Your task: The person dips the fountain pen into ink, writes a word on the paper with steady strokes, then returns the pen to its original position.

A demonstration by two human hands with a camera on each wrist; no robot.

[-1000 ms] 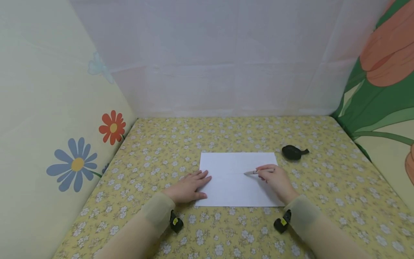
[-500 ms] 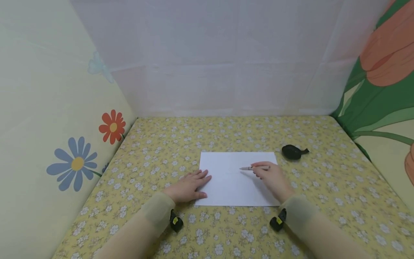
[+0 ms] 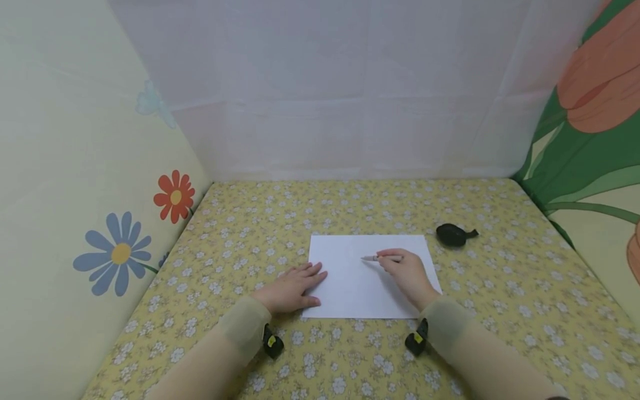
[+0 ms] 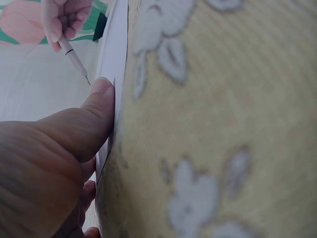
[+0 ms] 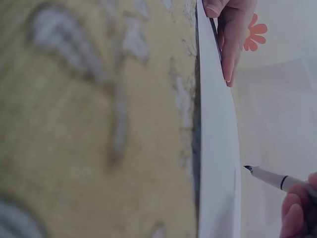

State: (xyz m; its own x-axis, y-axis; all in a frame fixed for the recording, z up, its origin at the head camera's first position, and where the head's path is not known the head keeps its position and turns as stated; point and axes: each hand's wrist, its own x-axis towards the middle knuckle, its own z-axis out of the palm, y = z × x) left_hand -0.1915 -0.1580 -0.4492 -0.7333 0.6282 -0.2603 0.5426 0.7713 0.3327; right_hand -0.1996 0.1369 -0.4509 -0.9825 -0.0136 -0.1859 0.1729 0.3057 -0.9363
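Note:
A white sheet of paper (image 3: 345, 297) lies on the flowered tablecloth in front of me. My left hand (image 3: 292, 288) rests flat across its left edge, fingers spread; its thumb (image 4: 99, 94) presses near the sheet's edge in the left wrist view. My right hand (image 3: 406, 273) pinches a pale fountain pen (image 3: 372, 258) with a dark band, over the right half of the sheet. In the right wrist view the pen's dark nib (image 5: 248, 168) shows slightly raised off the paper, pointing left.
A black rounded object (image 3: 451, 235) with a short tail lies past the sheet's upper right corner. The yellow flowered tablecloth (image 3: 250, 216) surrounds the paper. A white curtain (image 3: 360, 111) hangs behind, with flower-printed panels on both sides.
My right hand has lifted the pen from the sheet's middle and carried it left and slightly away from me. The left hand has stayed in place.

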